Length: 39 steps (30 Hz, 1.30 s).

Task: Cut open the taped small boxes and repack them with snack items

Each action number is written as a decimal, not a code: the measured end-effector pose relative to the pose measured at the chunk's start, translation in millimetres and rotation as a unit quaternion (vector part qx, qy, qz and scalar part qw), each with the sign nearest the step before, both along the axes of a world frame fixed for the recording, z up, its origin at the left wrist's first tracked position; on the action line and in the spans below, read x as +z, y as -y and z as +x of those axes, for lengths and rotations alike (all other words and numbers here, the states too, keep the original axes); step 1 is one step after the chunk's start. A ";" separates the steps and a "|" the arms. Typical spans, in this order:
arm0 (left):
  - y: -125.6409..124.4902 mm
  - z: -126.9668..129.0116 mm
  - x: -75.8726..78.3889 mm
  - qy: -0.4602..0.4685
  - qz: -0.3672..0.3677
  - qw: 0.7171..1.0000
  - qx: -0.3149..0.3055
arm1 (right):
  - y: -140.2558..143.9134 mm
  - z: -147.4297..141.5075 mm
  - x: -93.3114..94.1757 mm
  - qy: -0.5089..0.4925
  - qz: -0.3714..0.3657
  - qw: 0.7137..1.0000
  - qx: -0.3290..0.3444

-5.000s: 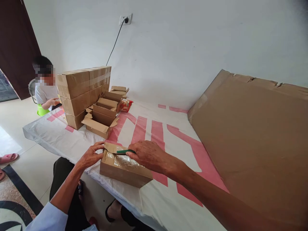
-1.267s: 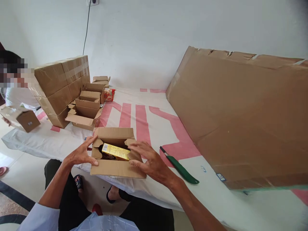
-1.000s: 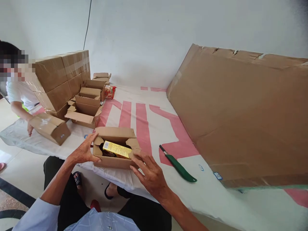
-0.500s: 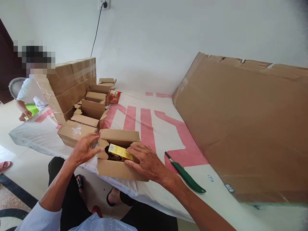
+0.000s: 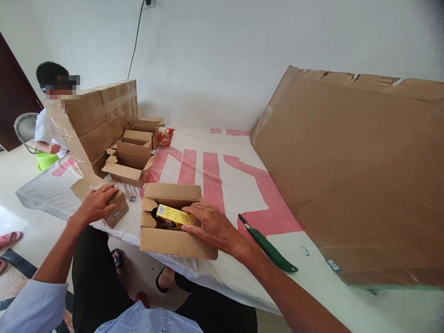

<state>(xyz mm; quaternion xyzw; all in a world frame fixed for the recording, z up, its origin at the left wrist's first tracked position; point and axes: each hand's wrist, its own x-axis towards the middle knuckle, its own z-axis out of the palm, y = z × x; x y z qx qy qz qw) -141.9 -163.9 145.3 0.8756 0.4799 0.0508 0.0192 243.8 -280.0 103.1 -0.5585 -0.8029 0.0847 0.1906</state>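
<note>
1. Open brown cardboard box [image 5: 173,233] sat at the near edge of the white sheet with pink stripes [image 5: 215,175], flaps spread, a yellow printed packet [image 5: 171,216] lying on dark contents inside.
2. Right hand [image 5: 211,226] lay flat across the right side of that open box, fingers stretched out and touching the yellow packet's right end; not closed around anything.
3. Left hand [image 5: 96,203] rested palm down on a small taped cardboard box [image 5: 104,203] just left of the open box, fingers spread over its top, pressing rather than gripping.
4. Green-handled knife [image 5: 270,249] lay on the sheet just right of the right wrist, blade pointing far-left, untouched.
5. Farther left, several opened empty cardboard boxes [image 5: 130,159] stood in a row, beside a stack of sealed taped cartons [image 5: 100,125].
6. Red snack packet [image 5: 165,136] lay at the far end of that row.
7. Large flat cardboard sheet [image 5: 357,175] leaned on the right, against the wall.
8. Another person in a white shirt [image 5: 45,132] stood behind the stack, far left.
</note>
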 end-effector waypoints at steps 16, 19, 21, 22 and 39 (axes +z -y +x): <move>53.5 122.3 -23.8 0.118 -0.059 0.981 -0.145 | -6.8 8.3 15.2 0.116 0.050 0.991 0.033; 48.9 116.3 -23.5 0.108 -0.055 0.984 -0.132 | 4.7 20.9 26.6 0.123 0.089 0.988 0.017; 48.0 113.3 -22.6 0.107 -0.064 0.983 -0.135 | 13.8 31.3 27.5 0.132 0.112 0.985 -0.005; 48.0 112.5 -22.4 0.112 -0.067 0.982 -0.138 | 18.3 36.6 25.5 0.138 0.118 0.983 -0.017; 44.8 114.9 -25.7 0.142 -0.073 0.976 -0.146 | -1.2 11.0 18.7 0.165 -0.021 0.986 -0.007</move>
